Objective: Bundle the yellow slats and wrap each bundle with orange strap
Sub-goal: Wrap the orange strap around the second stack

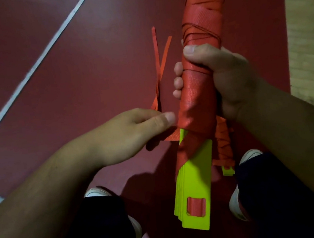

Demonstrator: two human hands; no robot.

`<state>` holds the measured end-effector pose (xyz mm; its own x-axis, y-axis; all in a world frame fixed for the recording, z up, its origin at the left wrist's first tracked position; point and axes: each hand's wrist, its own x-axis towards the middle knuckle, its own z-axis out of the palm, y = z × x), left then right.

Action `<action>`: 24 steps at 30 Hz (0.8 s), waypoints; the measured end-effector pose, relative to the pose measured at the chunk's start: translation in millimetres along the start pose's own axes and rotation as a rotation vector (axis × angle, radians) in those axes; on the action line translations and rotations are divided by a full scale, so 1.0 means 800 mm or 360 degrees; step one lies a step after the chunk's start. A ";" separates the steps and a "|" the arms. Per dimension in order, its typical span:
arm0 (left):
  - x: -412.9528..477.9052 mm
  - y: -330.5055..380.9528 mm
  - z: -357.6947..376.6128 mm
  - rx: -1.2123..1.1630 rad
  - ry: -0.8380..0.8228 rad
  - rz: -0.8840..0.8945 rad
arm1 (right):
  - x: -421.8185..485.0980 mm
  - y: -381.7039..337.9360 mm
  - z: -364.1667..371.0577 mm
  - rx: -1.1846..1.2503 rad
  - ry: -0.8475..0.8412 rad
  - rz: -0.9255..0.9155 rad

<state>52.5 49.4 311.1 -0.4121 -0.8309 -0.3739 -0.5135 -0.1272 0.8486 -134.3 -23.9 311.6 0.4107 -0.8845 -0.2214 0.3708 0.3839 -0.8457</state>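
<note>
here the right hand (223, 76) is clamped round the strapped middle of the bundle of yellow slats (197, 184), likely so the stack cannot fan apart. just beside it the left hand (134, 129) pinches the free end of the orange strap (197, 102), seemingly for tension. the bare slat ends point toward the person; loose strap offcuts (160, 59) lie on the red floor (69, 80).

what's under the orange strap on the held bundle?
Stacked yellow slats stick out of the orange strap at the near end, with a slot cut through them. Higher up, where the right hand grips the strap, everything is covered; no slats can be seen there.
</note>
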 end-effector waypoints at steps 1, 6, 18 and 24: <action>-0.001 0.001 0.001 -0.0050 -0.0031 -0.0001 | 0.000 0.000 0.000 -0.0024 0.0030 -0.0011; 0.004 0.003 0.016 0.0326 0.0059 0.0073 | 0.001 0.007 0.005 -0.0239 0.0324 -0.0192; 0.013 0.007 0.052 0.0521 0.0422 0.0081 | -0.001 0.006 0.011 -0.0276 0.0349 -0.0243; 0.006 0.009 0.026 -0.0200 -0.0243 0.0315 | -0.011 -0.010 0.006 0.0115 -0.0116 0.0083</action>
<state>31.5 55.9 308.1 -0.6086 -0.7563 -0.2401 -0.3182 -0.0445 0.9470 -136.7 -18.0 322.6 0.4894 -0.8422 -0.2264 0.4051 0.4494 -0.7962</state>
